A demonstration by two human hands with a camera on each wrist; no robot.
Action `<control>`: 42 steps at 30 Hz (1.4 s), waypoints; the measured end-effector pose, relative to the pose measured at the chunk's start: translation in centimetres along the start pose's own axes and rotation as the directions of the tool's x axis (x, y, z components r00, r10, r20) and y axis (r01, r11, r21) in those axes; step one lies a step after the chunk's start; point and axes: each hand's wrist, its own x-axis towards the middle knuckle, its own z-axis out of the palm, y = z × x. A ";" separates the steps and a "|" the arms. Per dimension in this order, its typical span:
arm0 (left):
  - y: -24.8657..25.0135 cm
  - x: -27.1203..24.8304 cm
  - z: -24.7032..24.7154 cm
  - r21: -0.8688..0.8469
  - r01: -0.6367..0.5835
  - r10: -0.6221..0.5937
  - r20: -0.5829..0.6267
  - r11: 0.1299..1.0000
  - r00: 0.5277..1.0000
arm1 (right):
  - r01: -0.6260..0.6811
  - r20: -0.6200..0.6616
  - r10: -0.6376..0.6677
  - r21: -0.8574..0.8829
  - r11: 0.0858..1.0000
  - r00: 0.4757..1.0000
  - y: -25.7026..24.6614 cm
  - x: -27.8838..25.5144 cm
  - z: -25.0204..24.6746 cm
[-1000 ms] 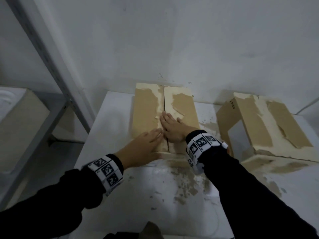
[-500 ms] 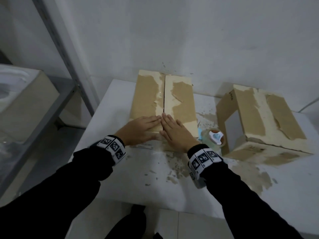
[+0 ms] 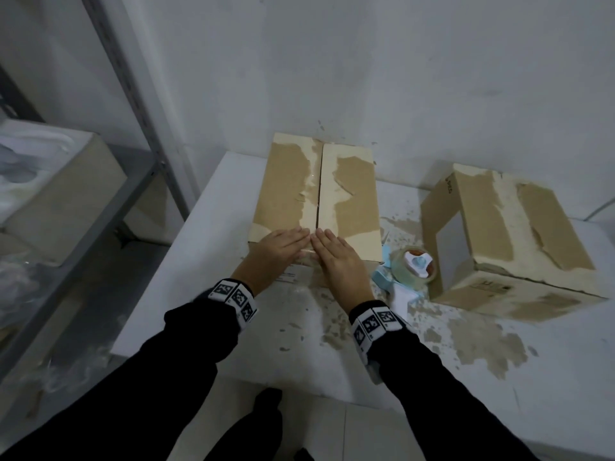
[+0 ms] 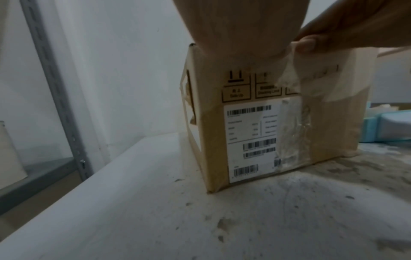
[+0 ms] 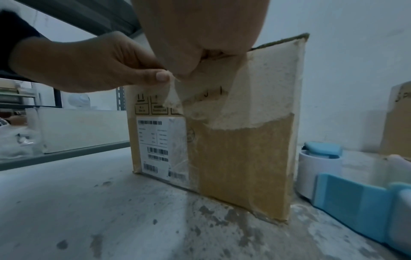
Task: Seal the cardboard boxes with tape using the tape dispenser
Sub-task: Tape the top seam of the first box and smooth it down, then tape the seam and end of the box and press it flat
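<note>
Both hands lie flat, fingers straight, on the near end of the scuffed brown cardboard box [image 3: 316, 201] on the white table [image 3: 206, 294]: left hand [image 3: 278, 252], right hand [image 3: 336, 257]. Best to press outward from the seam, firmly, with the blue-and-white tape dispenser [image 3: 407, 274] just beside.

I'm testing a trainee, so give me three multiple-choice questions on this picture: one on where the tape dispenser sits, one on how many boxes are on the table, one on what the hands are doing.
1. The tape dispenser lies
A. between the two boxes
B. on the shelf
C. in a hand

2. Cardboard boxes on the table:
A. one
B. two
C. four

3. The left hand and right hand are
A. flat on the near box
B. lifting it
C. off it

Answers: 1 A, it lies beside the far box. 2 B, two show. 3 A, fingers straight at the seam.
</note>
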 end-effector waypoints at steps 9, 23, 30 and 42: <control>-0.2 0.3 -0.1 -0.038 0.026 -0.024 0.041 0.999 0.999 | 0.053 0.026 -0.051 -0.095 0.994 0.998 0.0 0.2 -0.2; -1.0 -1.2 -0.8 -0.183 0.216 -0.219 0.009 0.959 0.976 | -0.546 -0.356 0.631 0.318 0.775 0.689 3.1 -6.0 -3.0; -0.9 -2.8 0.1 0.056 0.278 -0.282 0.081 0.959 0.956 | -0.969 0.306 0.930 0.201 0.144 0.202 7.0 -9.5 -2.1; -1.0 -2.4 -0.7 0.043 0.300 -0.303 0.152 0.953 0.941 | -0.927 0.452 0.883 0.371 -0.057 0.127 7.0 -8.4 -4.5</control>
